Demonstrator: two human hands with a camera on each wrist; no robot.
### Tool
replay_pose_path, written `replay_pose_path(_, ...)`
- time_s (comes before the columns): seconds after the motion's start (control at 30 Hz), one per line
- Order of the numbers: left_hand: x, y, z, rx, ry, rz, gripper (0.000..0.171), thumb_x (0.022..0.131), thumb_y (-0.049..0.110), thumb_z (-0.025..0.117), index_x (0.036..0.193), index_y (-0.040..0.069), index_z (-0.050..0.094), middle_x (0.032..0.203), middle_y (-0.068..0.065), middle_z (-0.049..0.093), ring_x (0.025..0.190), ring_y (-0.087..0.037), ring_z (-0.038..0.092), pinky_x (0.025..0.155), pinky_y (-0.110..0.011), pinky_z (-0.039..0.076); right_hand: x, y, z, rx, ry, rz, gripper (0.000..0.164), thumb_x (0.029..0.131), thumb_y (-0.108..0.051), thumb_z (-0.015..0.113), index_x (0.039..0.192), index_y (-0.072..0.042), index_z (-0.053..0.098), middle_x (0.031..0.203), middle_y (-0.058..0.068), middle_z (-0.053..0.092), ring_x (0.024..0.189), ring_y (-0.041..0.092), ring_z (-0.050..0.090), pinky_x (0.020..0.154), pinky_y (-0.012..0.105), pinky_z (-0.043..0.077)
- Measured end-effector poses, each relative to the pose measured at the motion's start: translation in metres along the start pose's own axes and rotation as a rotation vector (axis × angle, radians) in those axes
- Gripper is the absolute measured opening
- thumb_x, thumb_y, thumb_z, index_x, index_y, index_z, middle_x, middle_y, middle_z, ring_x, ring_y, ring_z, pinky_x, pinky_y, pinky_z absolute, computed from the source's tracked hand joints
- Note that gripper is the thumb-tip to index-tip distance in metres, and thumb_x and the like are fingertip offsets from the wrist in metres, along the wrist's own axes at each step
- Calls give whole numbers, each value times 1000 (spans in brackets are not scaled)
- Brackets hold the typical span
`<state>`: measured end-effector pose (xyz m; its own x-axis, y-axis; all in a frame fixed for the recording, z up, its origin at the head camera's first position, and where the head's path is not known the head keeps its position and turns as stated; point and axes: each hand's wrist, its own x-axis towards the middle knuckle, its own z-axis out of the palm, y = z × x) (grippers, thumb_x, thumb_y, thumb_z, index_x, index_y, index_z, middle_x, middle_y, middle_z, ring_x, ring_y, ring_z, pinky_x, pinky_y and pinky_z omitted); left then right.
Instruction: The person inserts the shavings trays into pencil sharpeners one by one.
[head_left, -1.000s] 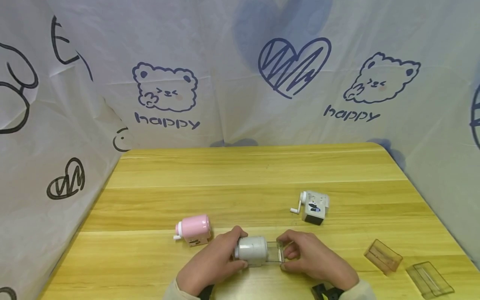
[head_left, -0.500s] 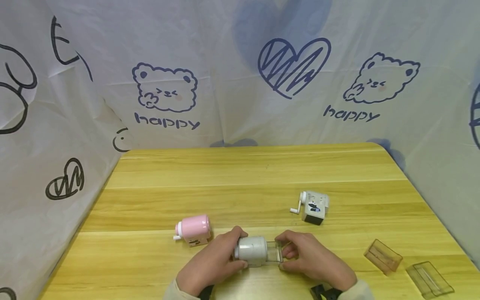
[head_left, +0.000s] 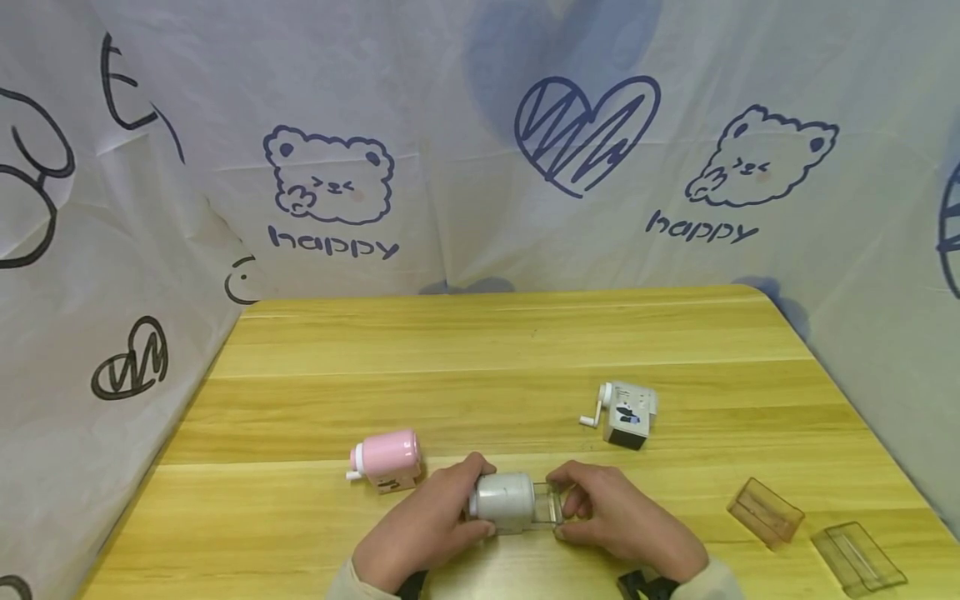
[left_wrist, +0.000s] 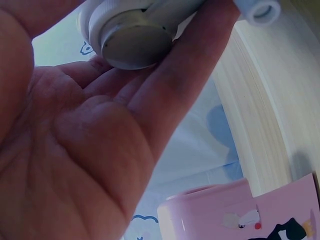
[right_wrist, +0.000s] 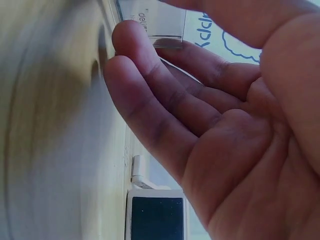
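Note:
In the head view my left hand (head_left: 431, 525) grips a whitish hand-crank pencil sharpener (head_left: 506, 500) at the table's near side. Its round crank hub (left_wrist: 137, 40) shows at the fingers in the left wrist view. From the sharpener's right side sticks out a clear plastic shavings drawer (head_left: 546, 504), partly inside the body. My right hand (head_left: 615, 510) pinches the drawer's outer end between thumb and fingers. In the right wrist view, the clear plastic (right_wrist: 167, 22) shows small lettering beyond the curled fingers.
Left of the hands stands a pink crank sharpener (head_left: 390, 458). Behind the right hand is a white sharpener with a black base (head_left: 630, 414). Two loose see-through drawers, one brownish (head_left: 765, 512) and one greyish (head_left: 858, 558), lie at the right of the wooden table (head_left: 480, 358).
My right hand has shifted slightly left with the clear drawer, and less of the drawer sticks out of the sharpener. The left hand and sharpener have stayed in place.

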<state>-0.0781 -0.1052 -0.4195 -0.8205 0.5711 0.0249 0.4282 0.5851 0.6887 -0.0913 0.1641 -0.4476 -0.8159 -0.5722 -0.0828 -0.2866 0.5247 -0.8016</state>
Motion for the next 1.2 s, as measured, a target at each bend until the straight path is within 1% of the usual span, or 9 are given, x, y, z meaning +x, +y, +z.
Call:
replay_pose_path(0.13, 0, 0, 0, -2, -2, -5, 44, 82, 22, 73, 117, 14, 49, 103, 3, 59, 86, -5, 54, 76, -26, 47, 1, 0, 2, 3, 1, -11, 51, 77, -23, 77, 120, -3, 56, 93, -1, 61, 79, 10, 58, 70, 28, 50)
replay_pose_path(0.33, 1, 0, 0, -2, -8, -12, 45, 82, 22, 73, 118, 14, 48, 104, 3, 59, 86, -5, 54, 76, -26, 47, 1, -1, 2, 8, -1, -12, 52, 77, -22, 77, 120, -3, 56, 91, -2, 61, 78, 9, 57, 69, 28, 49)
replay_pose_path(0.53, 1, 0, 0, -6, -9, -15, 44, 82, 22, 73, 118, 14, 48, 104, 3, 59, 86, -5, 54, 76, -26, 47, 1, -1, 2, 0, 1, -21, 52, 78, -23, 77, 120, -3, 56, 93, -2, 60, 78, 9, 57, 68, 28, 49)
replay_pose_path(0.83, 1, 1, -1, 1, -2, -18, 44, 82, 22, 73, 117, 15, 49, 104, 4, 59, 87, -5, 54, 76, -27, 47, 1, -3, 3, -11, 6, -31, 52, 79, -22, 76, 122, -2, 55, 87, -4, 59, 77, 9, 56, 68, 28, 48)
replay_pose_path(1.2, 0, 1, 0, 8, 1, -3, 43, 82, 22, 73, 117, 15, 48, 103, 4, 59, 87, -5, 54, 76, -26, 47, 2, -3, 5, -8, -2, -22, 53, 79, -21, 76, 123, -1, 55, 86, -4, 60, 77, 8, 56, 67, 28, 49)
